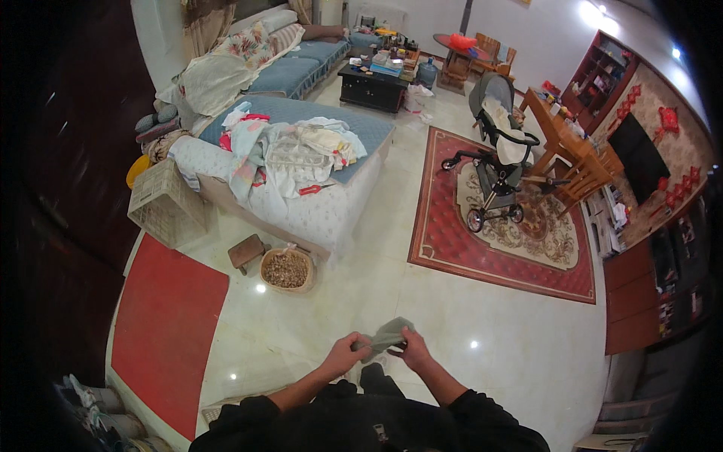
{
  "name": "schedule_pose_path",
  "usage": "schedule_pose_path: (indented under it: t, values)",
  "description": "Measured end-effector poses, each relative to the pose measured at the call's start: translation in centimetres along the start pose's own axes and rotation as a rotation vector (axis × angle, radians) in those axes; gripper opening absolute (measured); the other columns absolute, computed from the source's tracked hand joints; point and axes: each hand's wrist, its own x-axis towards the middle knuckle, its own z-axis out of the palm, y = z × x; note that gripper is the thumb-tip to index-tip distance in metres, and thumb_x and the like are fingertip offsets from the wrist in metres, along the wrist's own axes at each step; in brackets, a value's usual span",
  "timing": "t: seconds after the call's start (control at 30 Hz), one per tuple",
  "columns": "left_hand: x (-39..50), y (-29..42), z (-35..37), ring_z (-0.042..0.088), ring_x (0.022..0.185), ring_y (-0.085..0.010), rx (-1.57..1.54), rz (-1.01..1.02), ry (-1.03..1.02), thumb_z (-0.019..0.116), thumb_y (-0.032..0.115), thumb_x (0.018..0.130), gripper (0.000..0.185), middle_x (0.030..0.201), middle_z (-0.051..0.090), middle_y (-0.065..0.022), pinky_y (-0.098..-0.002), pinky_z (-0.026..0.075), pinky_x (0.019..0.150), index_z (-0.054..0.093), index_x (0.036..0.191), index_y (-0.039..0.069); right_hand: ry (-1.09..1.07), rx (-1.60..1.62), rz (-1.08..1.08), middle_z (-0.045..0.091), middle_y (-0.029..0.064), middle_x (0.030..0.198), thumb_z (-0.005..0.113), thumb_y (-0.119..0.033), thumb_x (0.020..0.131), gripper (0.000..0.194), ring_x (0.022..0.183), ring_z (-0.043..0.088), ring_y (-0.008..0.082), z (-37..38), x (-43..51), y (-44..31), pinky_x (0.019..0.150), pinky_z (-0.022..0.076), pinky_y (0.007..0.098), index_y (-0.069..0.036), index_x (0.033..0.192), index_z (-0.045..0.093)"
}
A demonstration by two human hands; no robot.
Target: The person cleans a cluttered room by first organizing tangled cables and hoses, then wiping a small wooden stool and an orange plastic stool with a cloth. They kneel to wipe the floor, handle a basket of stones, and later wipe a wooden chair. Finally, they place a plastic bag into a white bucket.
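Note:
A small grey-green piece of cloth (390, 335) is stretched between my two hands, in front of my body and above the pale tiled floor. My left hand (347, 355) pinches its left end. At the other end, my right hand (415, 349) grips the cloth between thumb and fingers. The cloth is bunched, so I cannot tell what kind of item it is. Below it, a dark shoe or trouser leg (379, 379) shows.
Ahead stands a bed (361, 209) with piled clothes (310, 147) and red-handled scissors (315, 189). A wooden stool (246, 251), a basket of small brown pieces (287, 270) and a plastic crate (169, 203) stand nearby. A stroller (497, 152) rests on the patterned rug (429, 243). A red mat (164, 327) lies left.

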Motion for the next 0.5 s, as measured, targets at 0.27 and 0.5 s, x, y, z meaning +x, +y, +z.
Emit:
schedule_pose_path:
  t: [0.27,0.5]
  values:
    - [7.0,1.3,0.6,0.066,0.089,-0.0176,0.313,-0.021,-0.175,0.058,0.023,0.093,0.026,0.096,0.071,-0.0084,-0.0308,0.05,0.083,0.07,0.101,0.001,0.107,0.214,-0.392,0.057,0.0149,0.123,0.054,-0.013,0.093,0.039,0.105,0.06,0.028,-3.3,1.1,-10.5,0.089,0.0514,0.0421,-0.002,0.13,0.047]
    - [14.1,4.2,3.9,0.057,0.114,-0.0184,-0.123,-0.071,0.003,0.044,0.041,0.101,0.049,0.126,0.06,-0.01,-0.0342,0.042,0.095,0.054,0.131,0.003,-0.081,0.279,-0.229,0.053,0.0094,0.129,0.047,0.009,0.081,0.065,0.12,0.052,0.0247,-1.3,-2.4,-16.1,0.102,0.044,0.0418,-0.006,0.143,0.035]
